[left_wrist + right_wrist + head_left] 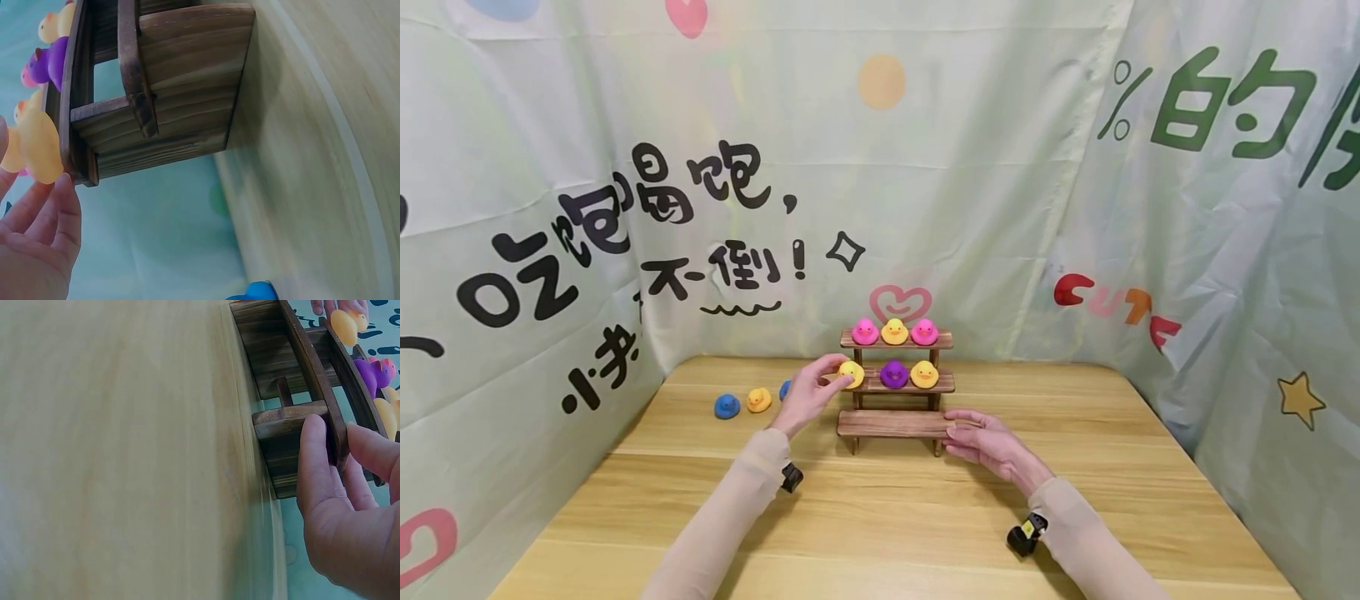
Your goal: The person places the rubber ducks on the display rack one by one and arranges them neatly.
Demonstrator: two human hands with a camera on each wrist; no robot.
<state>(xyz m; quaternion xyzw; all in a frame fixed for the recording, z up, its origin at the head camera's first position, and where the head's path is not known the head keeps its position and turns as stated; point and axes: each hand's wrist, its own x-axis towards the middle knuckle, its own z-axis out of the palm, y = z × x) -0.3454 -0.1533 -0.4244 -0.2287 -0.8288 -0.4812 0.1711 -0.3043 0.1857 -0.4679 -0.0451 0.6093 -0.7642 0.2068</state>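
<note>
While the left hand (808,393) pinches a small yellow rubber duck (852,372) between thumb and fingertips, the duck sits at the 9 o'clock end of the middle step of the dark wooden three-step display rack (891,423). Whether the duck already rests its weight on the step cannot be told; in the left wrist view it hangs just at the step's edge, fingers beneath it.

The right hand (988,442) grips the 3 o'clock end of the bottom step, thumb on one face of the plank and fingers curled on the other, apparently steadying the rack.

Rack contents, from the held duck outward:
- Middle step: a purple rubber duck (894,373) at centre, an orange-yellow rubber duck (924,374) toward 3 o'clock.
- Top step: a pink rubber duck (865,332), a yellow top-step duck (894,331), a second pink rubber duck (924,332).
- Bottom step: nothing on it.

Loose on the light wooden table (1075,500), at 9 o'clock of the rack: a blue rubber duck (727,406), an orange rubber duck (759,400), and a second blue item (785,389), mostly hidden behind the left hand.

Judgement: top row filled, middle row filled once this duck is released; the bottom row and three loose pieces appear to remain.
</note>
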